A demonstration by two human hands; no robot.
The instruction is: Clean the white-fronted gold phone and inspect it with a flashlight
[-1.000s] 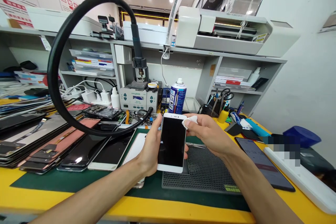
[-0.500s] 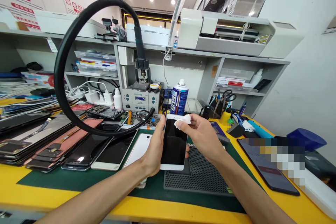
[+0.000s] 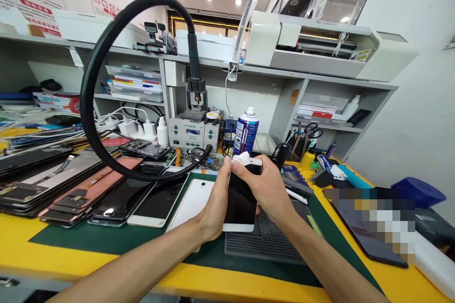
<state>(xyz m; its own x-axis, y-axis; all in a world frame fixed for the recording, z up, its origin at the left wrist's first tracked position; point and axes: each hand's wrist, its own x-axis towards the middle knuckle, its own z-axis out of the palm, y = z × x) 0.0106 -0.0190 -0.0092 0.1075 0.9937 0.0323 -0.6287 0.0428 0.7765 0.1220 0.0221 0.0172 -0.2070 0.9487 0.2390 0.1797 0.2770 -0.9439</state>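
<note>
My left hand [image 3: 215, 201] grips a white smartphone [image 3: 242, 208] by its left edge and holds it upright above the green mat [image 3: 106, 236], dark screen towards me. My right hand [image 3: 265, 187] pinches a small white wipe [image 3: 241, 157] and presses it on the phone's top left corner, covering the upper part of the screen. Beneath the phone lies a black perforated pad [image 3: 270, 241]. Another white phone [image 3: 190, 203] rests flat on the mat just left of my left hand.
Stacks of phone screens [image 3: 71, 184] fill the left of the yellow bench. A black hose loop [image 3: 92, 80] rises from a grey rework station [image 3: 194, 132]. A blue spray can [image 3: 246, 131] stands behind. Tools and a dark tablet [image 3: 366, 241] lie on the right.
My right hand has moved left with the wipe, from the phone's top right corner onto its upper left screen. The phone has dropped slightly.
</note>
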